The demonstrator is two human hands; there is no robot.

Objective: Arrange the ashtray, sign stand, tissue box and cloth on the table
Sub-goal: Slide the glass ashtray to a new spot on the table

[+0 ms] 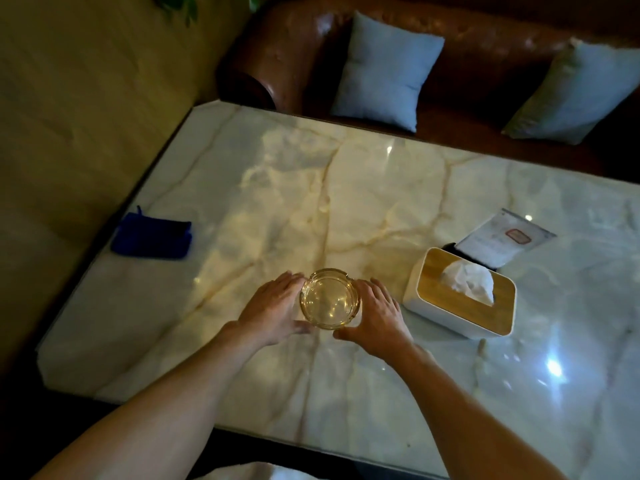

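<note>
Broad marble table (346, 188) first: glossy, slick, veined, with a brown leather sofa (485, 53) and two pale cushions (388, 71) beyond the far edge. Next in size, the tissue box (460, 299), white with a wooden lid and a tissue standing out, just right of the hands; close behind it, maybe touching, the sign stand (502, 240), leaning back. Well apart at the left edge, the folded blue cloth (152, 239). Smallest, and the piece in hand: the round amber glass ashtray (330, 299), sitting on the table near the front middle, upright. Left hand (273, 313) and right hand (377, 317) cupped against either side, fingers fairly straight and close together along the rim, thumbs tucked toward the near side; whether actually squeezing or merely touching, impossible to tell. Probably positioning the ashtray. Best done by sliding with even pressure from both palms, or lifting cleanly rather than dragging, since glass on polished stone skids and scrapes. Worth keeping the right wrist away from the tissue box corner, and setting down flat, not on an edge.
</note>
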